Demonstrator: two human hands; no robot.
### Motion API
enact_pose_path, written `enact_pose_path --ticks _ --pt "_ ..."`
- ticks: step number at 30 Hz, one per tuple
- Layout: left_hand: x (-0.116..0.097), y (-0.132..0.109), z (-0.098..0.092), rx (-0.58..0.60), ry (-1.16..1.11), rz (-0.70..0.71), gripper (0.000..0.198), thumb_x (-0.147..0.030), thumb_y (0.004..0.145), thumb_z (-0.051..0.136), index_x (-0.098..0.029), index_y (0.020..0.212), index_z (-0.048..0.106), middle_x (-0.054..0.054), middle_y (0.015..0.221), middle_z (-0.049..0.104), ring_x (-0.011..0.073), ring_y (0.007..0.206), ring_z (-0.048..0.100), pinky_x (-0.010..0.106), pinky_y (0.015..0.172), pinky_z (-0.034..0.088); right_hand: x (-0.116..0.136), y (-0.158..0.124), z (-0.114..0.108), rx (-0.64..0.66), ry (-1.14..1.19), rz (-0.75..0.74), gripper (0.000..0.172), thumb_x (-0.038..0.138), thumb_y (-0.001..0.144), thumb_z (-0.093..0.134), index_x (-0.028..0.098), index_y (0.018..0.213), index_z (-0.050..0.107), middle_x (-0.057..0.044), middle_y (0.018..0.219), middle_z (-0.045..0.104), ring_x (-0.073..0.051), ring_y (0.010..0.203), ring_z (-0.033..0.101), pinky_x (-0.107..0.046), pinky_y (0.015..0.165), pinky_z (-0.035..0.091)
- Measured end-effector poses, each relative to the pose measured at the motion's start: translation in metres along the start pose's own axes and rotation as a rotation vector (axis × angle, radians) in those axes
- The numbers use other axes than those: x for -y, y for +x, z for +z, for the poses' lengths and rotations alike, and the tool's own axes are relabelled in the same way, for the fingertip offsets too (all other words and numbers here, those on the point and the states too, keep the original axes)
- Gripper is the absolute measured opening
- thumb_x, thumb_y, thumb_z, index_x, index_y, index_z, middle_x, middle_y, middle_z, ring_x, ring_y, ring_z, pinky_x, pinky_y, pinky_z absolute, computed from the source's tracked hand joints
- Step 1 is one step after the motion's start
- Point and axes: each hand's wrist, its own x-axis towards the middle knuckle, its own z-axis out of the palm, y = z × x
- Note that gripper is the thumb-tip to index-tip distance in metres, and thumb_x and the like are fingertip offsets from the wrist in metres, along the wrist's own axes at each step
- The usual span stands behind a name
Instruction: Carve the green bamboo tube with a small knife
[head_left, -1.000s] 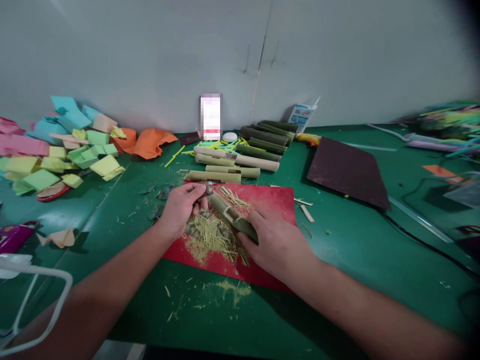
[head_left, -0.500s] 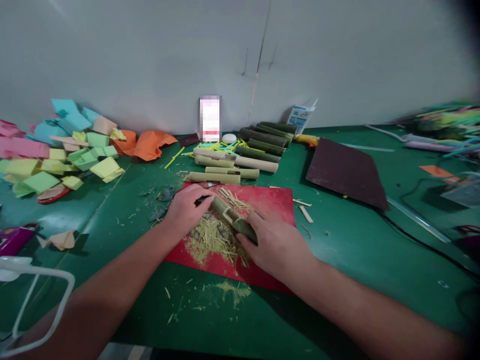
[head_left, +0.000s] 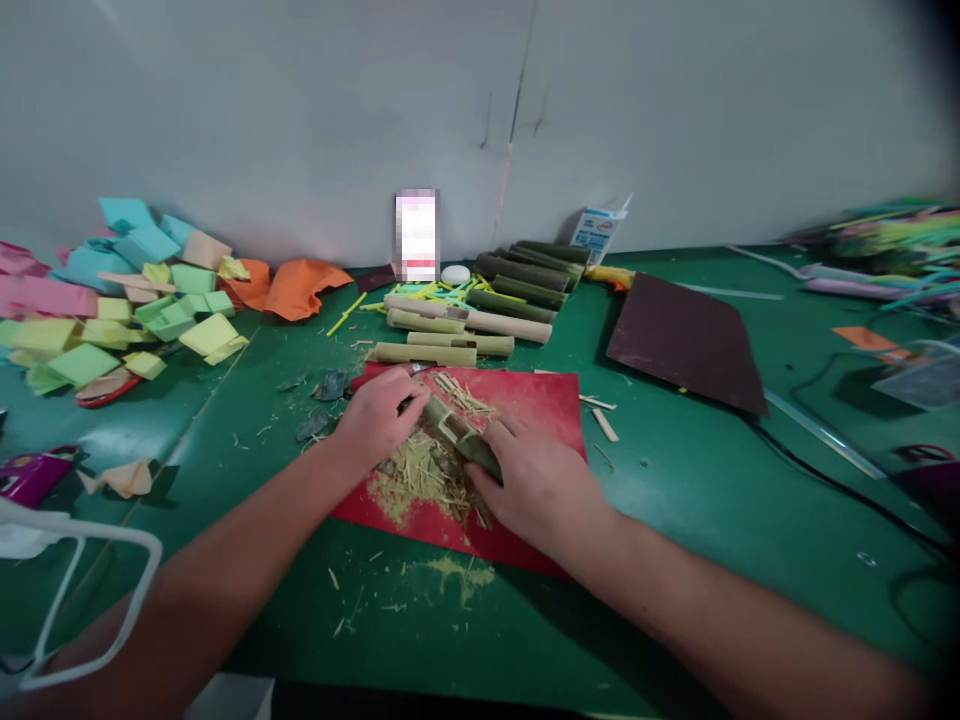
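Note:
My right hand (head_left: 536,480) is wrapped round a green bamboo tube (head_left: 457,437) with a slot cut in its side, holding it down on a red mat (head_left: 540,400). My left hand (head_left: 379,415) is closed on a small cutting tool at the tube's far end; only a bit of metal shows past the fingers. Pale shavings (head_left: 420,475) lie heaped on the mat under the tube.
More bamboo tubes (head_left: 480,310), pale and dark green, lie in rows behind the mat. Folded coloured papers (head_left: 127,300) pile up at far left, orange paper (head_left: 300,285) beside them. A dark brown sheet (head_left: 686,345) lies to the right, a black cable (head_left: 825,470) beyond it.
My left hand has slid down toward the tube's end and closed tighter over the tool. The right hand and tube have shifted slightly left.

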Motion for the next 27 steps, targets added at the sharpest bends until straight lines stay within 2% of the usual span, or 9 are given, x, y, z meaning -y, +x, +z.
enact_pose_path --ticks 5,10,12,16,20,24,27 --pt "-0.006 0.0 0.001 0.053 -0.052 0.054 0.015 -0.023 0.087 0.05 -0.015 0.082 0.062 0.005 0.078 0.06 0.0145 0.075 0.057 0.027 0.07 0.045 -0.001 -0.001 0.004 -0.017 -0.001 0.015 0.017 0.034 0.083 0.049 0.019 0.09 0.053 -0.004 0.093 0.06 -0.018 0.076 0.058 -0.029 0.05 0.028" --pt "0.007 -0.002 -0.004 -0.024 -0.019 -0.015 0.012 -0.021 0.084 0.053 -0.015 0.084 0.064 0.006 0.083 0.063 0.0166 0.081 0.059 0.029 0.076 0.046 -0.001 -0.001 0.004 -0.029 -0.005 0.012 0.017 0.035 0.082 0.05 0.02 0.088 0.053 -0.004 0.09 0.06 -0.018 0.076 0.057 -0.029 0.05 0.027" --pt "0.007 -0.002 -0.004 -0.033 -0.029 -0.034 0.014 -0.022 0.085 0.053 -0.015 0.08 0.064 0.006 0.08 0.063 0.0161 0.079 0.059 0.028 0.075 0.046 -0.001 -0.001 0.003 -0.031 -0.003 0.018 0.016 0.035 0.082 0.05 0.02 0.087 0.053 -0.004 0.089 0.06 -0.018 0.075 0.057 -0.029 0.05 0.027" --pt "0.0 -0.003 -0.001 0.055 -0.072 0.032 0.018 -0.025 0.088 0.05 -0.015 0.08 0.064 0.005 0.076 0.062 0.014 0.072 0.057 0.027 0.07 0.045 0.0 0.0 0.002 -0.017 0.007 0.017 0.015 0.033 0.081 0.051 0.019 0.089 0.053 -0.003 0.09 0.06 -0.018 0.075 0.057 -0.029 0.05 0.027" --pt "0.001 0.0 0.001 -0.012 -0.024 0.035 0.02 -0.025 0.087 0.05 -0.015 0.075 0.062 0.005 0.075 0.06 0.0141 0.071 0.055 0.027 0.069 0.044 0.0 0.0 0.002 -0.017 0.016 0.018 0.016 0.034 0.082 0.05 0.019 0.089 0.053 -0.004 0.09 0.06 -0.018 0.075 0.057 -0.029 0.05 0.028" --pt "0.004 0.001 -0.001 0.066 -0.06 0.05 0.02 -0.024 0.088 0.048 -0.015 0.075 0.061 0.004 0.072 0.058 0.0137 0.071 0.055 0.026 0.069 0.044 0.001 0.0 0.0 0.007 0.026 0.024 0.016 0.034 0.082 0.051 0.019 0.088 0.053 -0.004 0.089 0.06 -0.018 0.075 0.057 -0.029 0.051 0.029" --pt "0.004 0.001 -0.002 0.003 -0.008 0.012 0.02 -0.024 0.087 0.05 -0.015 0.073 0.062 0.004 0.072 0.059 0.0138 0.069 0.054 0.027 0.068 0.044 0.002 0.001 -0.002 0.026 0.032 0.04 0.017 0.035 0.082 0.05 0.019 0.088 0.053 -0.004 0.09 0.06 -0.018 0.077 0.057 -0.029 0.051 0.029"
